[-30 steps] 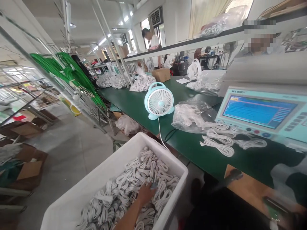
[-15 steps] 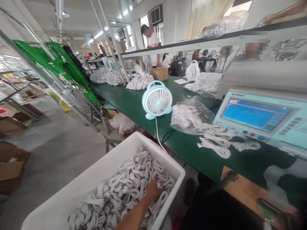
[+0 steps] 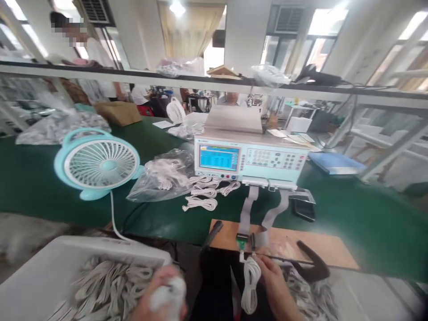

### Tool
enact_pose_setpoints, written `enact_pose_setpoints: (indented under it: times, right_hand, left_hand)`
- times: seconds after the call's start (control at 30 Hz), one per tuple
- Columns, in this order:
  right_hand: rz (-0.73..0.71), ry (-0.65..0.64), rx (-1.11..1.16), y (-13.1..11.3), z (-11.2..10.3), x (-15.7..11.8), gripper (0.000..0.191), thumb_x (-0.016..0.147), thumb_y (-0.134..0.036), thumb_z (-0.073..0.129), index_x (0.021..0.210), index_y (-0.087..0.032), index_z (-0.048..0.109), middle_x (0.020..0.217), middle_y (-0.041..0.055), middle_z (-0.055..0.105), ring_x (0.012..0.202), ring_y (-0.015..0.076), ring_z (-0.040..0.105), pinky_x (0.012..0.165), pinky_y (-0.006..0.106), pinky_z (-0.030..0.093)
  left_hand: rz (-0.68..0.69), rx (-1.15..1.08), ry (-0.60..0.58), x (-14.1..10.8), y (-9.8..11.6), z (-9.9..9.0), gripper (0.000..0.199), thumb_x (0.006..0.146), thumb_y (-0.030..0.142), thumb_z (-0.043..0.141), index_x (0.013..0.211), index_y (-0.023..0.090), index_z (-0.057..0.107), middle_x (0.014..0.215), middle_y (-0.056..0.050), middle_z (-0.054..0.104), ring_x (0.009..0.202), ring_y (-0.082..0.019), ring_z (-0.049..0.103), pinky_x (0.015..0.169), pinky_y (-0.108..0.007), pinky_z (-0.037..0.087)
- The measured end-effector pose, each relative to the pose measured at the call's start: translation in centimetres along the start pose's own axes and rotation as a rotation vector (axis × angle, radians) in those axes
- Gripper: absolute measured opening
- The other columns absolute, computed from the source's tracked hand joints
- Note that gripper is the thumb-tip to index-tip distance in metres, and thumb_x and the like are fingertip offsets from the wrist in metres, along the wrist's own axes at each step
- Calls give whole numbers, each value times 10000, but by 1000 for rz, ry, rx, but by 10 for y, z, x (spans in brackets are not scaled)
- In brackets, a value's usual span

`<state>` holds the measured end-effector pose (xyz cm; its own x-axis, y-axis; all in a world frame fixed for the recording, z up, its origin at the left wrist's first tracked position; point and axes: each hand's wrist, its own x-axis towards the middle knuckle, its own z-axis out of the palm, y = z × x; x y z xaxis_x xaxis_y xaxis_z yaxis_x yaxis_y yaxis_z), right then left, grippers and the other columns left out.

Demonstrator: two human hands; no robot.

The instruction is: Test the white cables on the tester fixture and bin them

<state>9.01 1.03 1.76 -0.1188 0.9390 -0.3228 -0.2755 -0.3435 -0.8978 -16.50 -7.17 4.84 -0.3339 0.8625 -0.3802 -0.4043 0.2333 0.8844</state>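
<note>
Down at the lower edge, the left hand is closing around a blurred white coiled cable, lifting it just above the near corner of a white plastic bin that is holding a loose heap of similar white cable bundles. Beside it, the right hand is pinching a second bundled white cable that is hanging down from its fingers, its end sitting right under a small green connector at the edge of a brown board. Two flat grey ribbon leads are running from that board up to a pale blue cable tester, whose lit screen is facing the person beyond both hands. Left of the tester, beyond the left hand, a clear plastic bag is lying on the green bench stuffed with more white cables, and a few loose coils are resting just in front of it. Farther left, a light blue desk fan is standing upright, its white cord trailing down toward the bin. More filled bags and a cardboard box are sitting far back on the bench, where other people are working.
</note>
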Motion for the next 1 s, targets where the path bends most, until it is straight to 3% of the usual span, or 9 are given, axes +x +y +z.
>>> enact_pose_setpoints:
  times: [0.07,0.17,0.3,0.47,0.57,0.73,0.83,0.9,1.0]
  right_hand:
    - [-18,-12,25,-2,1,-3,251,722,-408,665,697,-159,657,617,-13,619,565,141,507,547,224,381]
    - [-64,-33,33,-5,0,-5,279,712,-423,664,671,-148,639,591,-16,593,556,139,487,545,227,367]
    - [-98,-23,39,-5,-1,-4,301,683,-439,669,648,-145,615,560,-20,550,528,134,444,530,236,343]
    - [-151,19,1,5,6,-7,310,679,-438,641,573,-178,510,532,-42,447,518,128,380,520,240,323]
    - [-146,-19,-77,5,-5,-20,316,707,-409,600,557,-193,425,522,-61,362,505,115,330,486,226,279]
    - [-147,-39,-505,-27,-90,-46,270,728,-397,512,550,-201,457,499,-45,377,478,133,356,457,243,258]
    - [-332,225,-995,-44,-127,-59,152,702,-345,572,637,-208,575,647,25,533,579,195,476,540,294,327]
    - [-390,176,-1087,-43,-121,-66,107,731,-313,559,726,-223,617,740,49,579,635,212,526,588,307,371]
    - [-384,-171,-955,-24,-78,-70,106,762,-221,501,720,-213,598,692,27,589,633,183,547,574,260,398]
  left_hand:
    - [-114,108,-187,2,-27,49,614,446,594,704,957,278,578,357,39,553,332,-154,495,373,-257,370]
    - [-199,140,-232,18,-56,106,541,546,626,632,863,188,610,447,35,524,413,-128,496,437,-246,393]
    - [-119,29,-269,33,-65,143,349,586,481,685,632,143,612,554,11,551,546,-122,515,540,-219,403]
    - [-79,16,-232,17,-65,145,218,618,374,684,582,179,594,580,22,548,606,-138,521,580,-220,422]
    - [-69,51,-184,3,-73,138,208,587,386,701,614,196,620,619,11,587,643,-157,550,617,-237,442]
    - [-423,-183,-100,-7,-88,128,321,601,420,654,828,239,520,456,48,564,431,-136,540,494,-253,423]
    - [-442,-222,-72,-8,-92,129,300,566,334,660,804,240,504,468,37,585,470,-144,573,531,-266,450]
    - [-441,-198,-76,-11,-93,134,293,563,333,652,801,234,511,471,30,585,473,-149,573,548,-281,462]
    - [-417,-159,-94,-19,-94,144,312,555,340,662,807,238,510,513,36,580,493,-140,569,547,-252,445]
